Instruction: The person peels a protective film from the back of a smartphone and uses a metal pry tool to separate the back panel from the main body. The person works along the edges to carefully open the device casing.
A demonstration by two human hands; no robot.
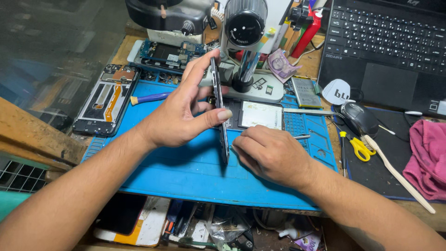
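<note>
Blue repair mat (195, 172) under a microscope (244, 42), phone on edge
Left hand (179, 111) pinches the phone (221, 116) upright, exposing its side to the tweezers (297, 137) gripped in the right hand (274, 155)

A blue mat (195, 172) covers the bench's middle. At its left edge lies an opened phone (106, 100), a brush (151, 98) just beside it. A microscope (244, 42) stands at the far edge, a battery (305, 92) near its base. Off the mat's right edge sit a mouse (360, 117), yellow scissors (357, 146), a laptop (390, 46) and a pink cloth (427, 158).
</note>
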